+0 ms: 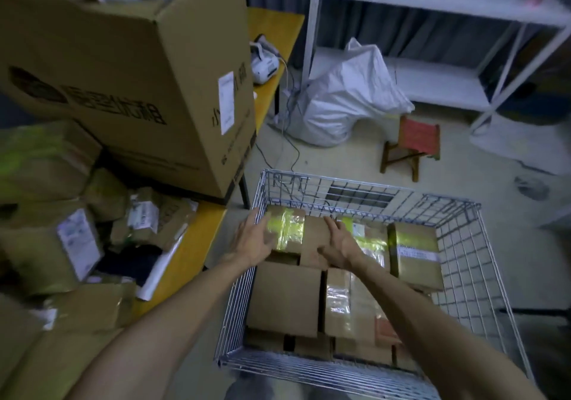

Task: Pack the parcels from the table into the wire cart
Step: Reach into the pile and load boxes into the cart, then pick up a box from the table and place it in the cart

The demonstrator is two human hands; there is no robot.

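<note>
while loose parcels (pixel 77 245) crowd the yellow counter (pixel 197 239) at left, left hand (pixel 253 240) lies flat, fingers straight, against the left side of a yellow-taped parcel (pixel 296 229). that parcel sits in the far-left corner of the wire cart (pixel 463 260) atop other boxes (pixel 284 297); right hand (pixel 338 246) rests on it, fingers spread apart.

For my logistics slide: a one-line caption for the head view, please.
Left hand and right hand steady a taped parcel in the wire cart, beside a yellow table heaped with parcels.

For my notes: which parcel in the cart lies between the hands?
The parcel in the cart's far left corner; the others lie rightward or nearer.
</note>
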